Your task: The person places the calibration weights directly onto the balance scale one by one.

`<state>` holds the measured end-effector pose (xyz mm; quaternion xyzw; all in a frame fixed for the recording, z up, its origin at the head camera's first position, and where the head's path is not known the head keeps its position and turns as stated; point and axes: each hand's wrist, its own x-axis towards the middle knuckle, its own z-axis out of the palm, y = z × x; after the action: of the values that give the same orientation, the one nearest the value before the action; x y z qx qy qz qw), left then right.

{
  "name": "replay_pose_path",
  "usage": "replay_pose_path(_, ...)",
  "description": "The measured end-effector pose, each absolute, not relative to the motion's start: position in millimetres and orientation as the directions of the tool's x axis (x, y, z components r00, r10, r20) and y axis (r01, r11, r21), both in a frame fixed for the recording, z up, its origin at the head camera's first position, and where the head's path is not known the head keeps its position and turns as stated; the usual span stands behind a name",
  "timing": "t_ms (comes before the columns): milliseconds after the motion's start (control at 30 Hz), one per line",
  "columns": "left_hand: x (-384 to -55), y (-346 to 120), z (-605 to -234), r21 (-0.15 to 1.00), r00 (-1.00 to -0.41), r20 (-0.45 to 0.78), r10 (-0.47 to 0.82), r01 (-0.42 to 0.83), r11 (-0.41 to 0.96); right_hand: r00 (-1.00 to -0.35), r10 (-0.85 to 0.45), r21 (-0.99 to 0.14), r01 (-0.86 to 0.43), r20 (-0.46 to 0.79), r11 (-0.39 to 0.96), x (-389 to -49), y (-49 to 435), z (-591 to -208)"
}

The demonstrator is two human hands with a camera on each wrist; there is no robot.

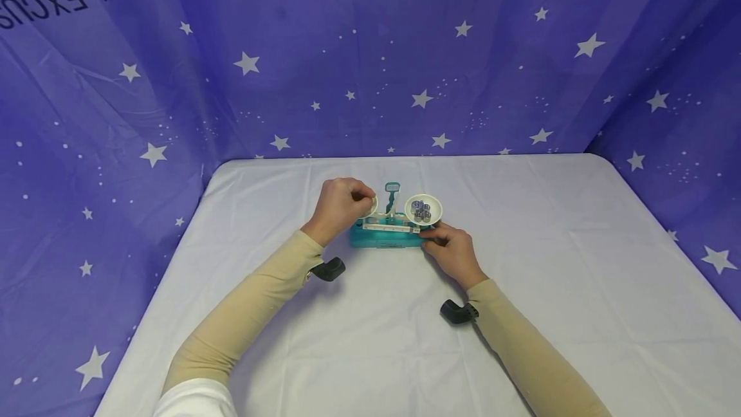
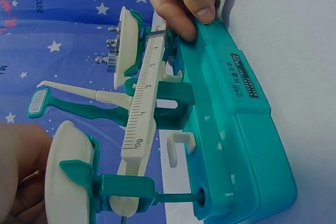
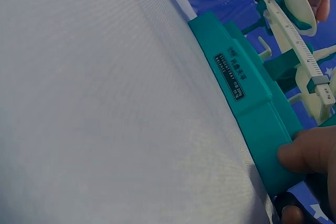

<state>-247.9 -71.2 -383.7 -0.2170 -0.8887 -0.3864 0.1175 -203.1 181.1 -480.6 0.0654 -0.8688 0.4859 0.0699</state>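
Note:
A teal tray balance (image 1: 384, 239) stands on the table with a white pan at each end. Over its left pan (image 2: 68, 182) is my left hand (image 1: 341, 204), fingers and thumb drawn together at the rim; I cannot tell what is between them. My right hand (image 1: 454, 253) grips the right end of the base, its thumb (image 3: 296, 153) on the front face. Several metal weights (image 1: 421, 211) stand in the right pan (image 1: 438, 212). Across the front runs a white graduated beam (image 2: 143, 98), its rider (image 3: 317, 83) near the right end.
A white cloth (image 1: 370, 352) covers the table. Purple star-printed curtains (image 1: 382, 56) hang behind it and on both sides. Black wrist-worn mounts (image 1: 329, 269) project from both forearms close above the cloth.

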Motion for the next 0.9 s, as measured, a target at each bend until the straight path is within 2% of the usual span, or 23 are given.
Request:
replay_pose_path(500, -243, -80, -376, 0.666, -0.886, 0.401, 0.234, 0.457, 0.59, -0.983, -0.039, -0.831, -0.172, 0.178, 0.529, -203, 181, -482)
replay_pose_path(900, -216, -124, -368, 0.636, -0.858, 0.482, 0.175, 0.481, 0.603, -0.977, -0.047, -0.82, -0.2, 0.208, 0.537, -202, 180, -480)
